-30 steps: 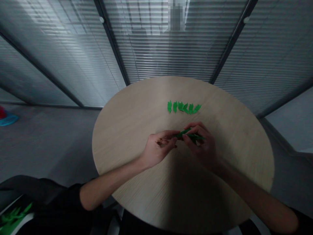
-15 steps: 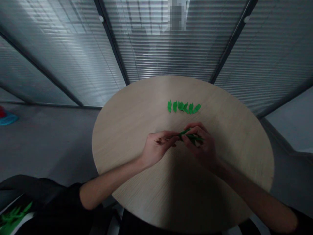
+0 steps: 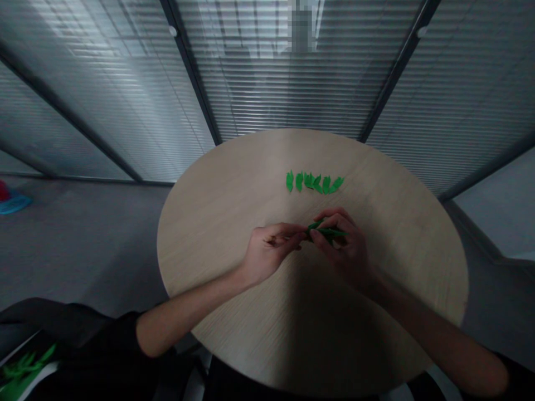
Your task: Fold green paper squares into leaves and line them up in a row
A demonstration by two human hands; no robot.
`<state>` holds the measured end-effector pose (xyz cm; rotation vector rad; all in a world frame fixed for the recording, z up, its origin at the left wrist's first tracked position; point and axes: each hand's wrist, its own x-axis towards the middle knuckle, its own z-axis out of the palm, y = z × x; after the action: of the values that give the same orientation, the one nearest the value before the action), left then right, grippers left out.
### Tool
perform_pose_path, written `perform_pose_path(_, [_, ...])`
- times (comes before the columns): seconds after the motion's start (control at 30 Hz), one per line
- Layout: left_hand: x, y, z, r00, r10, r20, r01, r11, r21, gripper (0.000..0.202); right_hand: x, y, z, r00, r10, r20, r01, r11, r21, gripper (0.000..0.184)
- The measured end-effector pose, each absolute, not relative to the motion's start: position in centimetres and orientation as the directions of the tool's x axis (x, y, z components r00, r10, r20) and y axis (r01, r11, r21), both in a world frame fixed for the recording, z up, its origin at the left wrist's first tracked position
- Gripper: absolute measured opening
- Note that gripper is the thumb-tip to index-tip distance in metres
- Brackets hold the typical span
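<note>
Over the middle of the round table, both my hands meet at a green leaf-shaped piece [image 3: 334, 231] with narrow blades. My left hand [image 3: 271, 248] comes from the left, thumb and fingers pinched on the piece's left end. My right hand [image 3: 345, 245] grips it from the right, fingers curled around the blades and hiding part of them. Beyond the hands lies a row of several similar green leaf-shaped pieces [image 3: 317, 184], side by side, some touching. What they are made of cannot be made out.
The round wooden table [image 3: 217, 211] has its far edge close to glass partitions with blinds [image 3: 288, 94]. At the lower left, a container holds more green leafy pieces [image 3: 27, 367]. A blue and red object [image 3: 14, 201] rests on the floor at far left.
The green piece has shifted slightly between my fingers. Both hands stay almost in the same place, and the row on the table is unchanged.
</note>
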<state>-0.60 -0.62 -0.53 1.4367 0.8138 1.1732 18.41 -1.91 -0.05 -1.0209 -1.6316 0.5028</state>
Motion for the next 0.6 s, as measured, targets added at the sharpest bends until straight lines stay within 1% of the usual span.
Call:
perform_pose_path(0.2, [-0.64, -0.66, -0.47, 0.262, 0.940, 0.221, -0.080, -0.207, 0.975, 0.027, 18.35, -1.92, -0.21, -0.036, 0.832, 0.554, 0.348, 0.530, -0.773, 0.014])
perform_pose_path(0.43, [-0.41, -0.56, -0.14, 0.244, 0.948, 0.206, -0.124, -0.180, 0.976, 0.022, 18.37, -1.90, -0.24, -0.042, 0.849, 0.526, 0.300, 0.513, -0.804, 0.009])
perform_pose_path(0.6, [-0.39, -0.64, -0.10, 0.242, 0.947, 0.211, -0.148, -0.179, 0.973, 0.019, 18.49, -1.97, -0.36, -0.054, 0.869, 0.492, 0.259, 0.488, -0.833, 0.009])
